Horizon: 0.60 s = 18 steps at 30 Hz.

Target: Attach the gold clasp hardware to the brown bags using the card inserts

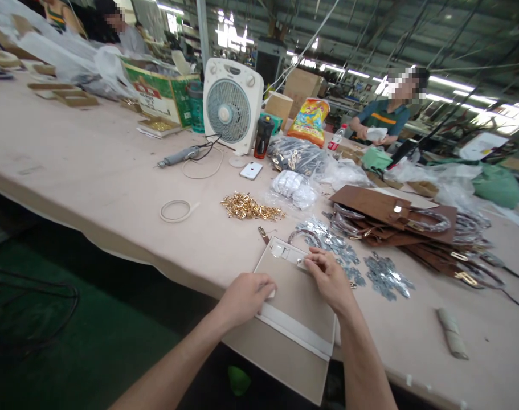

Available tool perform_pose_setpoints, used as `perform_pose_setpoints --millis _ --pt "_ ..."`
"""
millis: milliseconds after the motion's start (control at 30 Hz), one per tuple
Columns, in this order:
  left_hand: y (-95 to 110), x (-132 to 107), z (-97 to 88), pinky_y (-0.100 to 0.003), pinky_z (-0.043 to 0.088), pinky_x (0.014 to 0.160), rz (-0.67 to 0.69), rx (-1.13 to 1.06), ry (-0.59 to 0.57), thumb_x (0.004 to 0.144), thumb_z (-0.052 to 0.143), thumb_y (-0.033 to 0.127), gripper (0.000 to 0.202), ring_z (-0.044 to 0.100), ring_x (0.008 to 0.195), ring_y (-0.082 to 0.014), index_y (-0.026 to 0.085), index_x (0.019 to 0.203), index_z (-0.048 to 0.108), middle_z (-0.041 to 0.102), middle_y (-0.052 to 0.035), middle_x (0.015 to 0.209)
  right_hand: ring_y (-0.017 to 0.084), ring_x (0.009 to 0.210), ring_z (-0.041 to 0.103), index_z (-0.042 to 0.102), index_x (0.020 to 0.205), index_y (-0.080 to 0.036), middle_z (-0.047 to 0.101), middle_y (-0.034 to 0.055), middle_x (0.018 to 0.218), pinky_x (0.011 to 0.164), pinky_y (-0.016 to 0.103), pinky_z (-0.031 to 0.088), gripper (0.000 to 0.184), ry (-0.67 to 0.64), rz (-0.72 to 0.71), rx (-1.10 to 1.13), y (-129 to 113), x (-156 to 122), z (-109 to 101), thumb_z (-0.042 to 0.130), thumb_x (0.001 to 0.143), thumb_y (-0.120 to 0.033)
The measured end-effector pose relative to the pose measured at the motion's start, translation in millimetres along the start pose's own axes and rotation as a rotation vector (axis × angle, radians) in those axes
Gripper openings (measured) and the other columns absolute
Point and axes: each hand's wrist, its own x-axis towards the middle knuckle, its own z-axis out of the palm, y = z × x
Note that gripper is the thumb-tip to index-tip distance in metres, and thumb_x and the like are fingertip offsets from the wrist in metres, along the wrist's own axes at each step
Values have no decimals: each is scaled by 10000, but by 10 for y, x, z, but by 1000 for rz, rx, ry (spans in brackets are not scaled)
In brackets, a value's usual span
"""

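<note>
A beige bag panel [295,285] lies at the table edge, its near part hanging over. A pale strip crosses it, and silvery metal pieces sit along its far end, where a brown handle [304,233] shows beyond. My left hand [246,297] is closed over the panel's left side, a small white piece [272,293] showing at its fingertips. At the far right corner, my right hand [327,276] pinches near the metal fittings; what is between its fingers is too small to make out. Flat silvery metal plates [334,242] lie just past it.
A heap of gold-coloured fittings [248,206] and a tape roll [175,210] lie beyond the panel. Stacked brown bag pieces [370,208] are to the right. Farther back stand a fan [231,105], a phone [251,170] and a corded tool [178,156]. A co-worker [387,117] stands across the table.
</note>
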Motion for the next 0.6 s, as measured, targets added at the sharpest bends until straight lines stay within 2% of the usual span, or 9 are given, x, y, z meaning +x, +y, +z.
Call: perform_pose_setpoints --millis 67,267,600 --pt "21 -6 -6 -257 465 649 8 33 8 997 456 372 347 627 538 -159 189 951 747 661 26 627 297 1257 569 758 930 -195 620 134 1303 1103 486 402 359 0 23 -9 15 21 25 645 948 -535" --pt "8 -10 5 -238 460 700 46 118 52 1002 459 321 325 673 707 -170 221 934 761 760 -2 844 297 1257 583 771 902 -223 639 116 1293 1118 461 403 317 -2 52 -37 28 49 66 642 925 -513" --pt "-8 -6 29 -243 442 704 74 134 89 1007 477 314 313 681 782 -179 231 927 769 777 0 911 315 1207 606 762 847 -224 639 131 1278 1081 487 427 311 18 64 -78 14 105 108 637 897 -504"
